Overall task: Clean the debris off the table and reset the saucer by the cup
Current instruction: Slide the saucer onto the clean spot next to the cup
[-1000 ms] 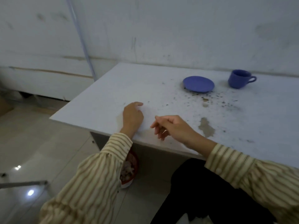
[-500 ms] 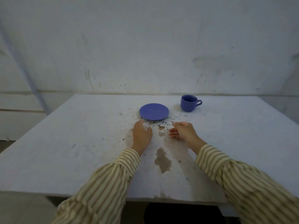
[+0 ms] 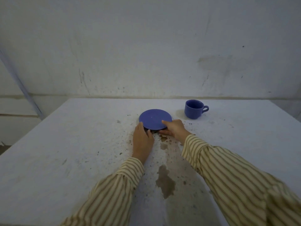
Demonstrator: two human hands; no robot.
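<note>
Both my hands close on the blue saucer (image 3: pixel 154 119) at the middle of the white table (image 3: pixel 65 144), its near edge tipped up off the surface while the far edge stays low. My right hand (image 3: pixel 175 129) pinches the near right rim, thumb laid on top of the saucer and fingers tucked beneath it. My left hand (image 3: pixel 143 139) lies palm down just nearer than the saucer, its fingertips touching the near left rim; the fingers are curled close against the edge, but I cannot tell whether they truly hold the rim or only press on it.

The blue cup (image 3: pixel 194 109) stands upright to the right of the saucer and a little farther back, well clear of it, handle turned away from the saucer to the right. A faint pale ring stain marks the tabletop just left of the cup, between cup and saucer.

Dark crumbs of debris (image 3: pixel 189 123) speckle the table around the saucer, thickest just nearer than it and off to its right. Brown spill stains (image 3: pixel 165 181) run in a broken line from under the saucer's near edge back toward me, the largest patch lying between my two striped sleeves (image 3: pixel 228 173). Behind the saucer and cup, the table meets a scuffed pale wall (image 3: pixel 146 46).
</note>
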